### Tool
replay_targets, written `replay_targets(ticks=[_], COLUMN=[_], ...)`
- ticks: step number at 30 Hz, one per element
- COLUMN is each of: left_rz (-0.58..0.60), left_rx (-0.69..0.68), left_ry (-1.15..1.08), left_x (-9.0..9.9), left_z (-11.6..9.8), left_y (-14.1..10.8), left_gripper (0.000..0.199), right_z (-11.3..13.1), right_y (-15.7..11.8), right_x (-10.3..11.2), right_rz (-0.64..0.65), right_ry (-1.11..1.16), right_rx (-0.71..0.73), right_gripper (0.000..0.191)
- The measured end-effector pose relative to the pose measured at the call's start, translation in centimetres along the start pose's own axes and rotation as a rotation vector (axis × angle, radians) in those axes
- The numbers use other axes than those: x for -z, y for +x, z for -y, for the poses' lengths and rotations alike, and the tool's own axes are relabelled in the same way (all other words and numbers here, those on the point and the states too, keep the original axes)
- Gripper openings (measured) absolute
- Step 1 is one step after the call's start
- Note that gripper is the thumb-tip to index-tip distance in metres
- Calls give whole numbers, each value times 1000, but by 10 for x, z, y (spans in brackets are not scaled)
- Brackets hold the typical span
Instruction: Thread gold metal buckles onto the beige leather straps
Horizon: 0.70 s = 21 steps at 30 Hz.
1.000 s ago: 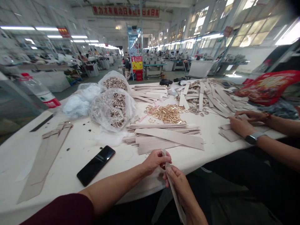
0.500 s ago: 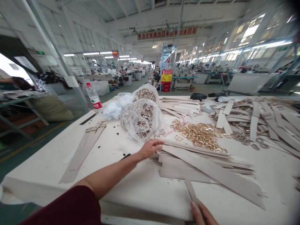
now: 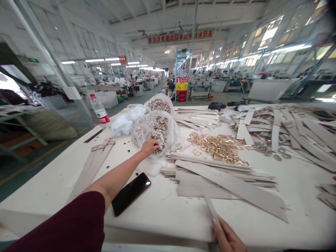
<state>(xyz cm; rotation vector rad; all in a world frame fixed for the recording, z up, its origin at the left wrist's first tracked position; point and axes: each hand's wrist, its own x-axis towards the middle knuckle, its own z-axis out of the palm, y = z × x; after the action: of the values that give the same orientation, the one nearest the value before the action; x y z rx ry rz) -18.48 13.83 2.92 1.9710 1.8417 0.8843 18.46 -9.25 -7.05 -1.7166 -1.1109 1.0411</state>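
Note:
My left hand [image 3: 150, 147] is at the mouth of a clear plastic bag [image 3: 140, 131], its fingers curled together against the small grey-beige loops [image 3: 160, 127] inside. What they pinch, if anything, is hidden. Low on the right, my right hand [image 3: 227, 232] grips a narrow grey-beige strip [image 3: 210, 208] between thumb and fingers; the strip's free end points up and away. Just beyond that end lies a pile of long flat strips [image 3: 210, 187], with one strip [image 3: 236, 189] slanting across the top. Gold rectangular buckles [image 3: 219, 148] are heaped behind the pile.
A black phone [image 3: 131, 194] lies under my left forearm. Strips with buckles [image 3: 96, 162] rest at the left, near a red-capped bottle [image 3: 99, 109]. A second bag of loops [image 3: 159, 103] stands behind the first. More strips [image 3: 277, 129] are heaped at the right.
My left hand has moved from above the strip pile, leftward and away from me, to the loops in the bag. The phone now shows fully. My right hand still holds its strip.

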Motion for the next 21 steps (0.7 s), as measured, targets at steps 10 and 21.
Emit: replay_targets(ticks=[10, 21], left_rz=[437, 627], left_rx=[23, -12], left_ry=[-686, -884], left_x=[-32, -52], left_z=[-106, -185], left_y=[-69, -123], left_gripper=[31, 30], right_z=[76, 107], right_y=[-21, -45], right_x=[7, 18], right_rz=[92, 130], right_ry=[217, 190], right_rx=[76, 217], right_gripper=[48, 38])
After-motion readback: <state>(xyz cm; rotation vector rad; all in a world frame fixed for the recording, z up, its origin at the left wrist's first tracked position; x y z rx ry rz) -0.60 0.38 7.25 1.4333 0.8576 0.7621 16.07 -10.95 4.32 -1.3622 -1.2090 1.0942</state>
